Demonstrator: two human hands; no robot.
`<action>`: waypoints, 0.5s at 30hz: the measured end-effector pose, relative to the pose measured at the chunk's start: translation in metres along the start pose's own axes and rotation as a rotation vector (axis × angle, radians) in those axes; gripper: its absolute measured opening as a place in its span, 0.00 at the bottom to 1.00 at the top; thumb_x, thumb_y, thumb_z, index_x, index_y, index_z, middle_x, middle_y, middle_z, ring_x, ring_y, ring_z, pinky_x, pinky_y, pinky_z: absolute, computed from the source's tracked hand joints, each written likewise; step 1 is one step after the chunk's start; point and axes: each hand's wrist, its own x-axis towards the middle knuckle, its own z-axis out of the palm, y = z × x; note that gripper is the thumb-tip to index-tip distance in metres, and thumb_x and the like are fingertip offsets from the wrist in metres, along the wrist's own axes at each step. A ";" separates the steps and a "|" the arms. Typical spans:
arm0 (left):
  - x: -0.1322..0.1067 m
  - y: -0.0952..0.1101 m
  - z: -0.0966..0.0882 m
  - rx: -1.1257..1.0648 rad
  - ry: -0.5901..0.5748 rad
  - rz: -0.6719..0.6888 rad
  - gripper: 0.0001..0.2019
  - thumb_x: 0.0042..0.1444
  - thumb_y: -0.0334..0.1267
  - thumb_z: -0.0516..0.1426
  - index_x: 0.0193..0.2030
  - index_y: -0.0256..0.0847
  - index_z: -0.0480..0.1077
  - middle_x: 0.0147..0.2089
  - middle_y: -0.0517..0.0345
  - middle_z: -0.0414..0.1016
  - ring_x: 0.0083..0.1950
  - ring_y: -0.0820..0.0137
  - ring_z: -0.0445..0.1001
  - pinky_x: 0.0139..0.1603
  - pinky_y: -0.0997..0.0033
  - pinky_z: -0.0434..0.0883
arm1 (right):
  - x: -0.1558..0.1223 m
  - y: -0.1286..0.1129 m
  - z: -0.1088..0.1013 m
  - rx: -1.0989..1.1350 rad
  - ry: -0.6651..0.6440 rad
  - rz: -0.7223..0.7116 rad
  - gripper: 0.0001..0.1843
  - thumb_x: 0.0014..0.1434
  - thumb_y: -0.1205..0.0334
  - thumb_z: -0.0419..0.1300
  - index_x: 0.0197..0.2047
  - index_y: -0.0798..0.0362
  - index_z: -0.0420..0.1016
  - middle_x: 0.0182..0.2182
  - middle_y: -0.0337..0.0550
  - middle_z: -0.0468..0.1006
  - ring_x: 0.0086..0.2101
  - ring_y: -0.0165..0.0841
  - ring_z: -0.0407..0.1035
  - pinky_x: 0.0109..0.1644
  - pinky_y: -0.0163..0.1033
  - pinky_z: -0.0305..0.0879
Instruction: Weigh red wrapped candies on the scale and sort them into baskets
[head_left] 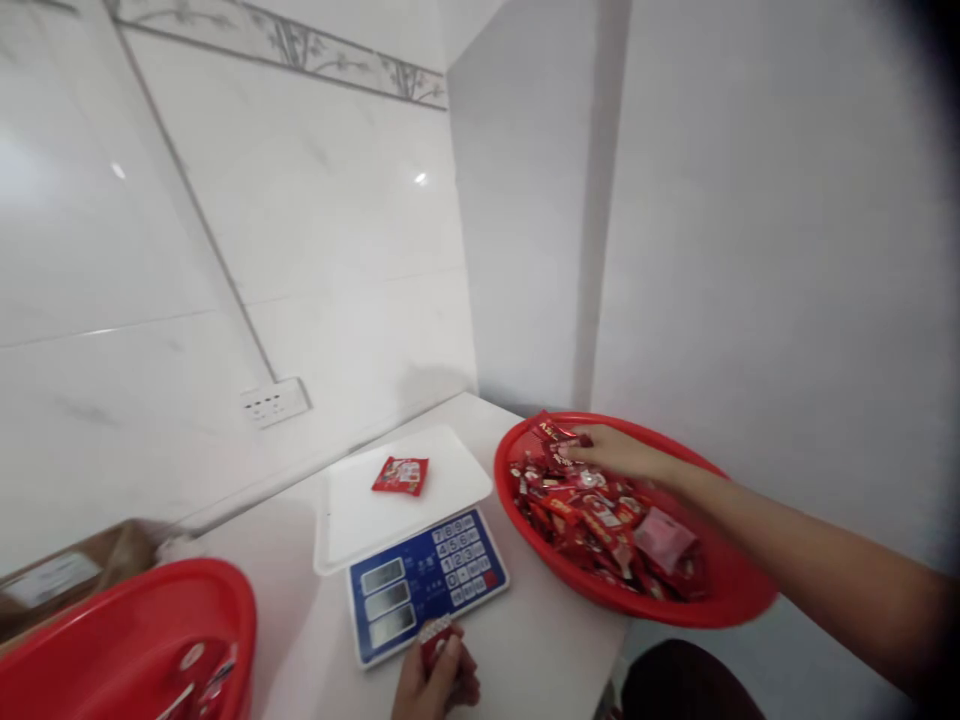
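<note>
My left hand is closed round a small red packet in front of the scale, its pale edge showing above the fingers. Over the far side of a red plastic basin, my right hand has its fingers pinched on a dark red packet. Many shiny red packets lie heaped below it. One red packet rests on the white pan of a digital weighing scale. The scale's blue panel has number keys and three display windows.
A second red basin with a few red packets stands at the lower left. Behind it is a brown cardboard box. The white table meets a tiled wall with a socket and a plain wall on the right.
</note>
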 end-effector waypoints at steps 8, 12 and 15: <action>0.004 -0.005 -0.010 0.016 -0.057 0.093 0.25 0.34 0.53 0.64 0.32 0.34 0.68 0.20 0.59 0.71 0.20 0.73 0.68 0.21 0.73 0.65 | 0.060 -0.086 0.099 0.020 -0.318 -0.138 0.11 0.46 0.60 0.60 0.33 0.57 0.71 0.26 0.41 0.76 0.26 0.31 0.68 0.27 0.32 0.63; 0.006 -0.006 -0.011 0.028 -0.067 0.092 0.27 0.33 0.55 0.64 0.32 0.34 0.67 0.19 0.59 0.71 0.19 0.73 0.68 0.20 0.74 0.64 | 0.078 -0.107 0.137 0.023 -0.344 -0.131 0.21 0.50 0.64 0.58 0.48 0.56 0.64 0.32 0.42 0.75 0.24 0.26 0.67 0.23 0.29 0.62; 0.007 -0.007 -0.011 0.013 -0.070 0.073 0.28 0.31 0.56 0.64 0.31 0.35 0.66 0.18 0.59 0.71 0.18 0.73 0.68 0.19 0.74 0.64 | 0.082 -0.113 0.146 -0.010 -0.311 -0.120 0.21 0.52 0.65 0.58 0.49 0.57 0.62 0.31 0.42 0.74 0.22 0.25 0.65 0.22 0.29 0.60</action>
